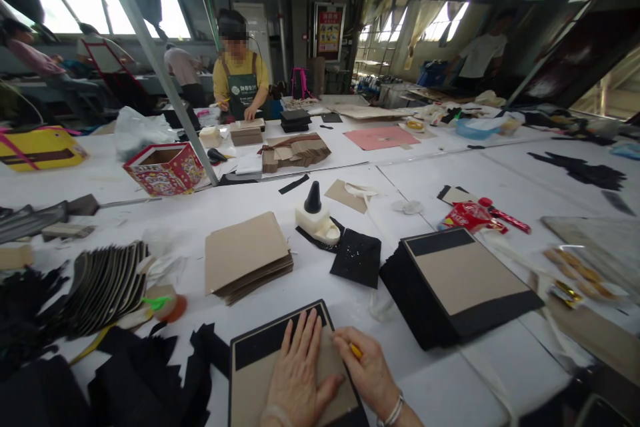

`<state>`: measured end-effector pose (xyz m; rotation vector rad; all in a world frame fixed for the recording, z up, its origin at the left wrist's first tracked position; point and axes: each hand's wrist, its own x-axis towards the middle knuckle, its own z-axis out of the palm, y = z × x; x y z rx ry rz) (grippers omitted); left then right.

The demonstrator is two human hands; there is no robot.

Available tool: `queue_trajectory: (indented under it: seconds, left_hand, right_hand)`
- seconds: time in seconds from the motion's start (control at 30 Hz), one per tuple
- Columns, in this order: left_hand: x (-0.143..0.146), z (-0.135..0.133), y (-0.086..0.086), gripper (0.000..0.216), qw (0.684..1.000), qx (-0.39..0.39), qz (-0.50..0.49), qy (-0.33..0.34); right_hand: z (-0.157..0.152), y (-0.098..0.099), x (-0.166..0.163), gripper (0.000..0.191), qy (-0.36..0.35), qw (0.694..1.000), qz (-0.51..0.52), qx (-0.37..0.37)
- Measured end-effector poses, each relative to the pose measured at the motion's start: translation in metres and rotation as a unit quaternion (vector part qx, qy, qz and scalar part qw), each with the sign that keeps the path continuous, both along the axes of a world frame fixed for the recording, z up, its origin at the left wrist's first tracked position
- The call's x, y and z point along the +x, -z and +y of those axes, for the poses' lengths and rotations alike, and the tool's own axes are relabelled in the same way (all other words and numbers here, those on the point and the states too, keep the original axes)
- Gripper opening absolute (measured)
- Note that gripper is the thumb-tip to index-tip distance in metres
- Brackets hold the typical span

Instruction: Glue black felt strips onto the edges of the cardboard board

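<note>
My left hand lies flat, fingers stretched out, on a brown cardboard panel with black edging at the near table edge. My right hand is beside it at the panel's right edge, fingers pinched on a small yellow tool. A stack of finished black-edged panels stands to the right. A pile of plain brown boards lies beyond the panel.
A white glue bottle with a black nozzle sits mid-table by black paper pieces. Fanned black strips and black scraps lie left. A red patterned box and a person in yellow are farther back.
</note>
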<state>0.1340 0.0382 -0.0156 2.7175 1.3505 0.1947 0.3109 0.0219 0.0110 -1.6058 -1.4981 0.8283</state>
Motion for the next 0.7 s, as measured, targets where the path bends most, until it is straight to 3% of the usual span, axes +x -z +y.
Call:
queue_trajectory:
  seconds: [0.17,0.37,0.47,0.63,0.7]
  left_hand:
    - [0.001,0.0,-0.003,0.083,1.0,-0.008,-0.002,-0.005]
    - [0.001,0.0,-0.001,0.082,1.0,-0.001,-0.002,0.002]
    - [-0.001,0.003,0.0,0.083,1.0,-0.022,-0.017,-0.004]
    - [-0.005,-0.002,-0.011,0.086,0.996,-0.053,-0.064,0.018]
    - [-0.005,-0.006,-0.014,0.083,0.993,-0.064,-0.096,0.033]
  right_hand:
    - [0.006,0.007,0.03,0.035,0.124,0.991,-0.045,0.006]
    - [0.003,0.005,0.008,0.022,0.021,0.996,-0.084,0.034]
    - [0.01,0.017,0.0,0.023,0.05,0.986,-0.156,0.021]
    - [0.015,0.022,0.016,0.047,0.116,0.977,-0.177,0.015]
    - [0.018,0.017,0.009,0.034,0.122,0.978,-0.17,0.005]
